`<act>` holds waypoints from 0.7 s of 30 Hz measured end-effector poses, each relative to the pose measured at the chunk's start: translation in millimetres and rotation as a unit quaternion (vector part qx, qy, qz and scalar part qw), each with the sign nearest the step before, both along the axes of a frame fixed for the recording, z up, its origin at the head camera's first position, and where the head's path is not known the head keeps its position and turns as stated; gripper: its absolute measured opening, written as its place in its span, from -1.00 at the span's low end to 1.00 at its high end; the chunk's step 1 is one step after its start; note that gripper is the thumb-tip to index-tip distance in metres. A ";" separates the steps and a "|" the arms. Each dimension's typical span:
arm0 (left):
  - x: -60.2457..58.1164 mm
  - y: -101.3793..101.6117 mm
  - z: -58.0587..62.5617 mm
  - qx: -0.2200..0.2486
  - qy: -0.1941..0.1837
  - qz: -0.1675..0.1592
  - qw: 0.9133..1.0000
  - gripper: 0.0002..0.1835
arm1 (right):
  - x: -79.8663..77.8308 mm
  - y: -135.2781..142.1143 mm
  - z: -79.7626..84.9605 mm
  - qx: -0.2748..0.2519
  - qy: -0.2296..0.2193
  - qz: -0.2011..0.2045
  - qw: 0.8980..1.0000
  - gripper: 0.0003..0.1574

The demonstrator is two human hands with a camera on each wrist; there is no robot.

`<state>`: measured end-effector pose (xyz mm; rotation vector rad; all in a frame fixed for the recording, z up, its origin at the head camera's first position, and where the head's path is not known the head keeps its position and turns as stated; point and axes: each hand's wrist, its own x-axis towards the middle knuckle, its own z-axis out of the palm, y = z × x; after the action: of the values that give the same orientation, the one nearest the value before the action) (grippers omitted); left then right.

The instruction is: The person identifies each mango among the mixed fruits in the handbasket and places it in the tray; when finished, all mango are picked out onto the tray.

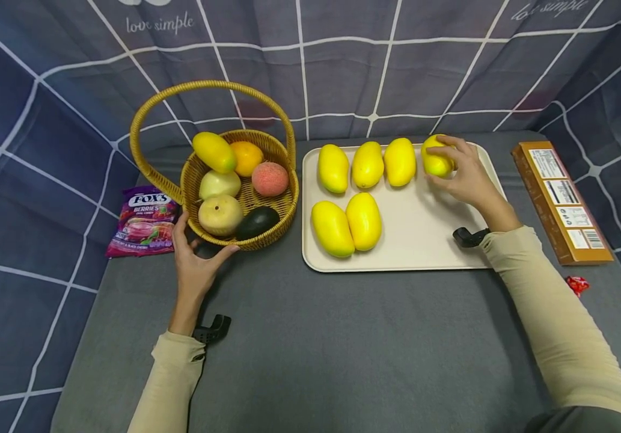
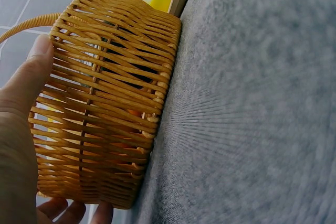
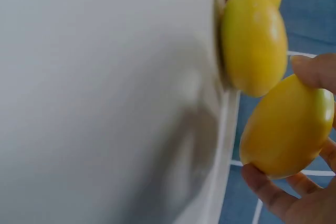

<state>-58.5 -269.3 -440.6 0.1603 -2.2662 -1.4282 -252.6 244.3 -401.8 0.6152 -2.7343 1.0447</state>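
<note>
My right hand (image 1: 466,174) grips a yellow mango (image 3: 286,129) between thumb and fingers over the back right of the cream tray (image 1: 424,240). Several more mangoes lie on that tray: three in the back row, such as the middle mango (image 1: 368,165), and two side by side in front. My left hand (image 1: 193,258) holds the near left side of a wicker basket (image 2: 105,93), thumb and fingers spread around its wall. Inside the basket are a mango (image 1: 214,152), an orange fruit (image 1: 246,158), a rough pink-red fruit (image 1: 270,179), two pale fruits and a dark green oval fruit (image 1: 258,223).
A purple candy bag (image 1: 145,219) lies left of the basket, partly behind its handle (image 1: 207,85). To the right of the tray is a brown box (image 1: 561,204), with a small red wrapped candy (image 1: 578,285) in front. A checked cloth (image 1: 342,72) hangs behind the grey table (image 1: 342,349).
</note>
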 end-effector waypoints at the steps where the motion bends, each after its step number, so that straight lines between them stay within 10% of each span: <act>1: 0.1 -0.2 -0.1 -0.001 0.000 0.000 1.000 0.16 | -1.0 1.2 -1.8 0.003 -0.006 0.004 1.000 -0.29; 21: -0.5 0.2 -1.5 0.005 -0.002 0.000 1.000 0.16 | -5.3 5.4 -13.7 0.025 -0.063 0.001 0.998 -0.23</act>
<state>-59.0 -269.1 -442.0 0.1676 -2.2631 -1.4399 -257.9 249.7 -415.5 0.5785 -2.8769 1.0536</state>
